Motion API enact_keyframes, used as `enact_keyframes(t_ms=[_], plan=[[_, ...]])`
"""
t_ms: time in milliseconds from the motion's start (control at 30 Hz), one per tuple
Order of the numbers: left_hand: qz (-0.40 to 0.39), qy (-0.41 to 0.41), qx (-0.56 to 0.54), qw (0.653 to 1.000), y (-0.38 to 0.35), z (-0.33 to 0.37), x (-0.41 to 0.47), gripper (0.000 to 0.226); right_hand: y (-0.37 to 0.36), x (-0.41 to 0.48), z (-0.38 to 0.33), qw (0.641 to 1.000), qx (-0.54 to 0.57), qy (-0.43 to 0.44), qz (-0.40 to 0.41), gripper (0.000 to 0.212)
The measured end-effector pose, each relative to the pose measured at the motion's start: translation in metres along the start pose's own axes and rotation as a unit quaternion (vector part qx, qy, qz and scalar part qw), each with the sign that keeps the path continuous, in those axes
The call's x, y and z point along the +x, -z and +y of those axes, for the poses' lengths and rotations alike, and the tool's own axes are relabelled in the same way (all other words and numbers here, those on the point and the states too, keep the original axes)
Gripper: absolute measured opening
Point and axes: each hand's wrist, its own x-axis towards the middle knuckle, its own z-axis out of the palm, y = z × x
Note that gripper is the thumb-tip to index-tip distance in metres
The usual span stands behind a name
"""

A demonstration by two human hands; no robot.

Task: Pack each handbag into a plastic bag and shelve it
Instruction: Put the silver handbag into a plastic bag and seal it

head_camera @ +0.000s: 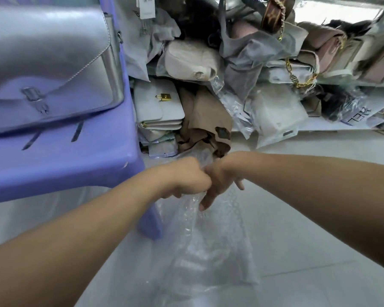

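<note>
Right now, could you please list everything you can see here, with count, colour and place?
silver handbag: one, silver, lying on the stool, upper left
stool: one, purple plastic, left
plastic bag: one, clear and bubbled, hanging below the hands over the floor
white handbag: one, white with a gold padlock, in the pile right of the stool
cream handbag: one, cream, above the white handbag
brown cloth: one, tan with dark patches, beside the white handbag
pink handbags: count unclear, pink, upper right
gold chain: one, gold, hanging in the pile
floor: pale tiles
left grip: curled round the plastic bag's top
right grip: fingers straight, touching the bag's top
</note>
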Motion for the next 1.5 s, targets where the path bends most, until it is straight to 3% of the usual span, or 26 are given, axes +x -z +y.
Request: enact_keyframes(t_ms=[100, 200, 267, 333, 400, 467, 533, 667, 733, 800, 833, 900, 1000, 1100, 1200, 1267, 1367, 1433, 1500], plan=[[0.012, -0.009, -0.116, 0.993, 0.009, 0.007, -0.009, 0.011, 0.013, 0.001, 0.017, 0.989, 0.147, -0.014, -0.005, 0.058], [0.002, -0.042, -0.272, 0.961, 0.017, 0.017, -0.017, 0.011, 0.034, -0.004, 0.033, 0.953, 0.289, 0.055, 0.072, 0.016], [-0.015, -0.083, -0.447, 0.891, 0.028, 0.029, -0.028, 0.010, 0.054, -0.009, 0.037, 0.887, 0.400, 0.097, 0.208, 0.024], [-0.011, -0.128, -0.564, 0.816, 0.043, 0.040, -0.034, 0.027, 0.078, -0.012, 0.037, 0.821, 0.465, 0.124, 0.308, 0.027], [0.074, -0.136, -0.602, 0.783, 0.059, 0.048, -0.034, 0.038, 0.103, -0.014, 0.032, 0.775, 0.505, 0.152, 0.349, 0.022], [0.208, -0.130, -0.570, 0.784, 0.074, 0.050, -0.033, 0.031, 0.122, -0.017, 0.026, 0.741, 0.524, 0.176, 0.381, 0.021], [0.289, -0.139, -0.516, 0.794, 0.088, 0.047, -0.034, 0.020, 0.135, -0.026, 0.014, 0.702, 0.526, 0.190, 0.441, 0.028], [0.419, -0.176, -0.390, 0.801, 0.115, 0.032, -0.043, 0.003, 0.154, -0.044, -0.019, 0.571, 0.520, 0.185, 0.608, 0.018], [0.414, -0.190, -0.378, 0.806, 0.126, 0.030, -0.052, 0.031, 0.162, -0.060, -0.037, 0.518, 0.535, 0.196, 0.638, 0.021], [0.339, -0.201, -0.418, 0.818, 0.135, 0.029, -0.064, 0.083, 0.169, -0.081, -0.056, 0.479, 0.539, 0.222, 0.656, 0.030], [0.298, -0.219, -0.444, 0.816, 0.139, 0.029, -0.069, 0.099, 0.172, -0.090, -0.065, 0.469, 0.535, 0.235, 0.662, 0.038], [0.257, -0.276, -0.480, 0.792, 0.146, 0.026, -0.082, 0.111, 0.173, -0.102, -0.081, 0.478, 0.533, 0.272, 0.643, 0.048], [0.314, -0.348, -0.485, 0.738, 0.165, 0.017, -0.104, 0.115, 0.169, -0.113, -0.114, 0.539, 0.573, 0.350, 0.508, 0.045], [0.441, -0.388, -0.431, 0.685, 0.189, 0.002, -0.133, 0.074, 0.196, -0.135, -0.156, 0.517, 0.530, 0.383, 0.553, 0.044], [0.525, -0.404, -0.348, 0.663, 0.209, -0.023, -0.157, 0.048, 0.219, -0.141, -0.187, 0.512, 0.479, 0.442, 0.560, 0.059], [0.573, -0.406, -0.280, 0.654, 0.223, -0.043, -0.172, 0.052, 0.218, -0.135, -0.195, 0.499, 0.535, 0.500, 0.463, 0.063], [0.617, -0.422, -0.053, 0.662, 0.248, -0.074, -0.195, 0.069, 0.215, -0.126, -0.203, 0.473, 0.622, 0.579, 0.231, 0.072], [0.592, -0.422, 0.132, 0.674, 0.266, -0.097, -0.204, 0.062, 0.214, -0.119, -0.209, 0.435, 0.647, 0.612, 0.131, 0.051], [0.576, -0.357, 0.261, 0.687, 0.282, -0.120, -0.214, 0.057, 0.212, -0.112, -0.217, 0.377, 0.692, 0.614, 0.052, 0.052]])
